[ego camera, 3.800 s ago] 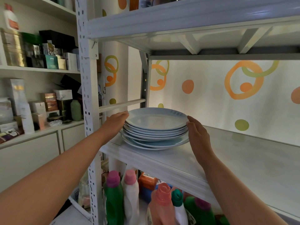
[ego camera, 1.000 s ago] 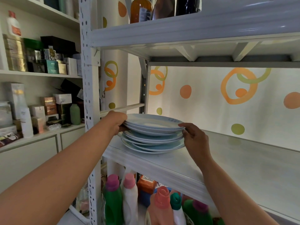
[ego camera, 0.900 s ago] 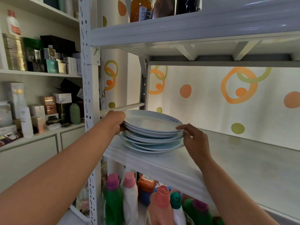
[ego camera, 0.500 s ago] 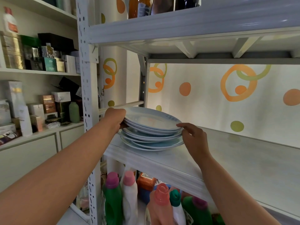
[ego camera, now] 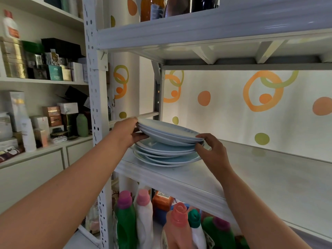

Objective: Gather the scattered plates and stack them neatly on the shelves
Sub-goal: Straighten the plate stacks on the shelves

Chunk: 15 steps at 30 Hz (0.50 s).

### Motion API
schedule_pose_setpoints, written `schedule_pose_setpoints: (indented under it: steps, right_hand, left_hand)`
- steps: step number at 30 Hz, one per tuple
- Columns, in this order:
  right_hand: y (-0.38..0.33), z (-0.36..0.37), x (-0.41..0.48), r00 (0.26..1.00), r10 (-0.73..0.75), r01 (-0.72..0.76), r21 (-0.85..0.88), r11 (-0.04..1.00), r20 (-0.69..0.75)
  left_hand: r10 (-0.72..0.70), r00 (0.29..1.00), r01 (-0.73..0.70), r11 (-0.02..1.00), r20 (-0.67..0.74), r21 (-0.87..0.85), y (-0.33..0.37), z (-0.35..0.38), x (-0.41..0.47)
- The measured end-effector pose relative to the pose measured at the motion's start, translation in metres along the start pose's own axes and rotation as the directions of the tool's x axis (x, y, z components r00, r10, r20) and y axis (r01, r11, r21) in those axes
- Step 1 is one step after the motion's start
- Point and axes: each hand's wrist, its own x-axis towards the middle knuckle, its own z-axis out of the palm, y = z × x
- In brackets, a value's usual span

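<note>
Two hands, left hand [ego camera: 126,133] and right hand [ego camera: 212,150], each grip closed on three tilted upper plates [ego camera: 168,132], about four plates below [ego camera: 167,155] on the shelf [ego camera: 251,177]

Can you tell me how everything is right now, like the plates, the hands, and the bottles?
Top plates: lifted at the left edge, tilted, held by both hands.
Lower plates: stacked unevenly, resting on the shelf.
Left hand: gripping the top plates' left rim.
Right hand: fingers on the plates' right rim.
Detergent bottles: upright, caps on, below the shelf.
Green bottle: upright on the side counter.
</note>
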Motion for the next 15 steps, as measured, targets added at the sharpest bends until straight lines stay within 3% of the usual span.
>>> schedule_pose_setpoints:
  steps: [10,15]
  right_hand:
    - [-0.005,0.001,0.0,0.999,-0.035,0.034,-0.056,0.998,-0.014]
    - [-0.005,0.001,-0.001,0.998,-0.052,0.05,-0.043,0.998,-0.028]
  left_hand:
    - [0.11,0.985,-0.119,0.991,-0.129,-0.064,0.001,-0.005,-0.008]
    - [0.283,0.914,-0.273,0.959,-0.29,0.075,0.004,-0.002,-0.013]
